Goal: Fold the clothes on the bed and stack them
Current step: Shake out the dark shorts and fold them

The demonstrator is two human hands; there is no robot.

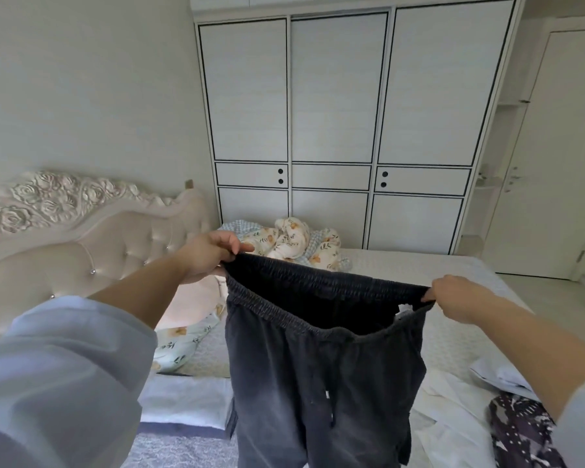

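Note:
A pair of dark grey trousers (321, 373) with an elastic waistband and drawstring hangs in the air over the bed (402, 265). My left hand (210, 255) pinches the waistband's left end, my right hand (456, 297) pinches its right end, and the waist is stretched wide between them. The legs drop out of view at the bottom. A folded pale blue and white garment (186, 403) lies flat on the bed below my left arm. White clothes (450, 417) and a dark patterned garment (520, 434) lie loose at the lower right.
A floral quilt (294, 243) is bunched at the far side of the bed, and a floral pillow (179, 342) lies by the tufted headboard (81, 238) on the left. A white wardrobe (338, 130) stands behind the bed, with a door (547, 163) on the right.

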